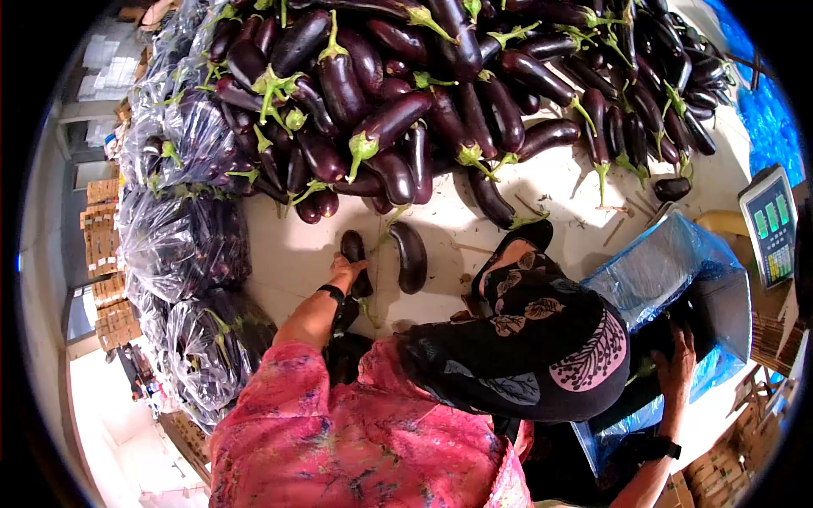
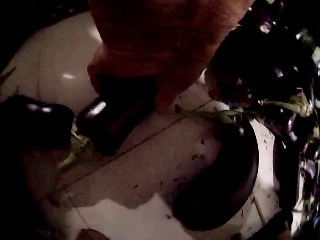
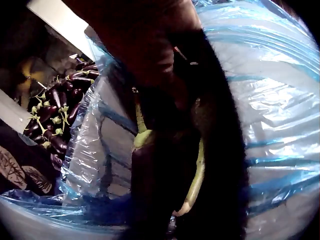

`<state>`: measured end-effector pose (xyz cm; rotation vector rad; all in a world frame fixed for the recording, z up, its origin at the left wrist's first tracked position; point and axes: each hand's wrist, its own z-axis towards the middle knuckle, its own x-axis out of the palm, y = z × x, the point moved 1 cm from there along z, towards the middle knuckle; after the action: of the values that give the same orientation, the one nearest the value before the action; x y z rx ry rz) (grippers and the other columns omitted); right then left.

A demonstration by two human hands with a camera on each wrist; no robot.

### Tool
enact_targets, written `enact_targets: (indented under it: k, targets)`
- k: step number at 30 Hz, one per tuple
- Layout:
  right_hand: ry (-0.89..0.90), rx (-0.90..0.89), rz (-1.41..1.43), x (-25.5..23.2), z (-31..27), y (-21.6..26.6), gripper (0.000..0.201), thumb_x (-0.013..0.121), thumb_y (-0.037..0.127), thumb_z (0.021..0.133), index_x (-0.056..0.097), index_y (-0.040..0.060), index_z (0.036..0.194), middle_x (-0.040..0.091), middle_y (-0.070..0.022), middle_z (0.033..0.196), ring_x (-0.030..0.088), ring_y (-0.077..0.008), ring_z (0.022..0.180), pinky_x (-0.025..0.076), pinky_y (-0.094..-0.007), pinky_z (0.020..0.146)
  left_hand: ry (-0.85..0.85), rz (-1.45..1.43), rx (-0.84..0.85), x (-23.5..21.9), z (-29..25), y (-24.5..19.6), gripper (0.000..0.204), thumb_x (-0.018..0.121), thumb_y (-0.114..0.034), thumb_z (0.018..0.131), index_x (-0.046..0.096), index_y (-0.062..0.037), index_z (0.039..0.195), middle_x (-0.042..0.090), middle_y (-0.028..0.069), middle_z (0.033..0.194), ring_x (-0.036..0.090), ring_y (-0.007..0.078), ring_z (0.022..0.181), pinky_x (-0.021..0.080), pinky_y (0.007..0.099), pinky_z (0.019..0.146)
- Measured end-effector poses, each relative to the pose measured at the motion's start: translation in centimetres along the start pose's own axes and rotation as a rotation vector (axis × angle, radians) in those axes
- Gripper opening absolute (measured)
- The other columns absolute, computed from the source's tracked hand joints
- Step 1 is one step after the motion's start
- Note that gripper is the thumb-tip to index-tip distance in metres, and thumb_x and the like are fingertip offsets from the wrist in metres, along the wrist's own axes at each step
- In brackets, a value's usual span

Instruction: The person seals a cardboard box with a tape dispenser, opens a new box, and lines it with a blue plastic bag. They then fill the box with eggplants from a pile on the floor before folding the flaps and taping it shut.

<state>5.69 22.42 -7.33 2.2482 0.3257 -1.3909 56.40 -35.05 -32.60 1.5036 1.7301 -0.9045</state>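
Note:
My left hand (image 1: 345,273) grips a dark purple eggplant (image 1: 353,244) over the pale floor. In the left wrist view its fingers curl round that glossy eggplant (image 2: 112,122). Another eggplant (image 2: 37,120) lies beside it, and a curved one (image 1: 411,258) rests to the right on the floor. My right hand (image 1: 675,368) reaches into a box lined with blue plastic (image 1: 644,262). In the right wrist view, it is over dark eggplants with green stems (image 3: 144,139); deep shadow hides the fingertips, and I cannot tell whether they hold one.
A large heap of eggplants (image 1: 373,118) spreads across the floor ahead. Clear plastic bags of eggplants (image 1: 182,245) stack along the left. A digital scale (image 1: 771,224) stands right of the box. My patterned knee (image 1: 525,339) lies between the hands. Cardboard boxes (image 1: 100,237) stand far left.

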Motion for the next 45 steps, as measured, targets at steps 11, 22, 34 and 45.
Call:
enact_targets:
  k: [11,22,34,45]
  targets:
    - [0.000,-0.018,-0.003,0.3,0.4,-0.4,0.073,0.073,0.003,0.067,0.053,0.0056,0.137,0.048,-0.0217,0.144,0.050,-0.0403,0.128,0.042,-0.0426,0.107,0.641,-1.261,-0.068,-8.1,-3.6,-9.5,0.046,0.071,-0.036,0.087,0.059,-0.0074,0.121,0.066,0.0071,0.116,0.061,0.0242,0.109,0.047,0.0410,0.096]
    - [-0.024,0.034,0.050,0.3,-0.3,0.3,0.073,0.073,0.001,0.070,0.051,0.0087,0.139,0.046,-0.0240,0.145,0.051,-0.0437,0.126,0.045,-0.0443,0.105,0.724,-0.831,0.178,-7.0,-9.7,-12.2,0.056,0.069,-0.015,0.086,0.048,-0.0035,0.137,0.061,0.0090,0.123,0.058,0.0240,0.111,0.046,0.0383,0.101]
    - [-0.007,0.167,0.026,-0.7,-0.6,2.2,0.066,0.080,0.009,0.070,0.055,0.0065,0.131,0.053,-0.0225,0.134,0.053,-0.0442,0.119,0.048,-0.0462,0.098,0.408,0.382,1.083,-14.1,-19.4,-21.7,0.088,0.083,-0.020,0.060,0.047,-0.0005,0.139,0.055,0.0246,0.134,0.052,0.0395,0.126,0.042,0.0460,0.109]
    - [-0.195,0.169,1.071,-7.7,-2.3,5.3,0.061,0.072,0.027,0.090,0.050,-0.0028,0.138,0.060,-0.0173,0.131,0.060,-0.0219,0.115,0.050,-0.0337,0.093,0.473,-0.406,1.855,-20.0,-44.1,-53.6,0.065,0.065,-0.028,0.086,0.044,0.0008,0.141,0.060,0.0087,0.122,0.058,0.0174,0.110,0.045,0.0319,0.097]
